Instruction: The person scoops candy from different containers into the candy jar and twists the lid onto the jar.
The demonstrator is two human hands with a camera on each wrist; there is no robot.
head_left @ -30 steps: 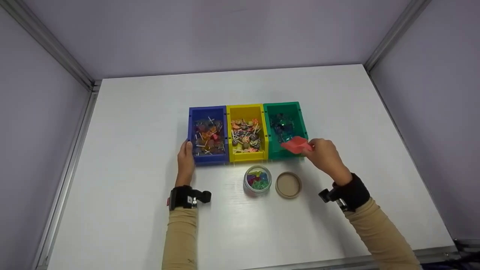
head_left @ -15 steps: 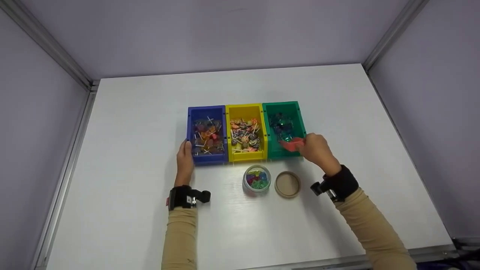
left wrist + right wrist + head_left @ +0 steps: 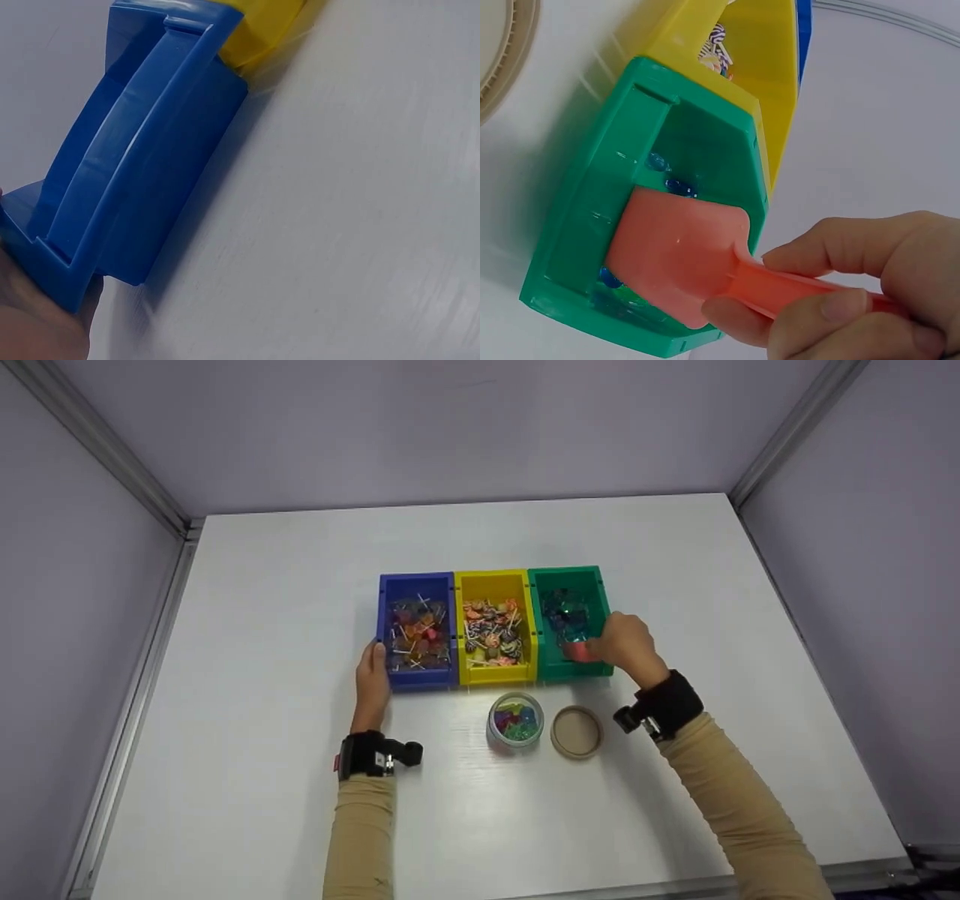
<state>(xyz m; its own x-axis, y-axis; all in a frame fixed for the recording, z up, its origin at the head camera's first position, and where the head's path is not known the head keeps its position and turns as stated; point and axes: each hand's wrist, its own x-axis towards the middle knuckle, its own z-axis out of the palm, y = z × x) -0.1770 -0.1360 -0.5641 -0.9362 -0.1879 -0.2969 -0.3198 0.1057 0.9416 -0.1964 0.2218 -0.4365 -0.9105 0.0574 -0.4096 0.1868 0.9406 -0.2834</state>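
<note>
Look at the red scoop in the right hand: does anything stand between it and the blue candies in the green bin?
Nothing visible does. The red scoop is already inside the open green bin, with blue candies lying beside it.

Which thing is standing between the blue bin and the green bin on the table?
The yellow bin stands between the blue bin and the green bin, side by side with both. It holds lollipops. The head view shows this best.

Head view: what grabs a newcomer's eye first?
Three bins in a row mid-table: blue bin and yellow bin full of lollipops, green bin holding blue pieces. The right hand dips a red scoop into the green one; the left hand rests against the blue bin. In front stand an open jar and its lid.
</note>
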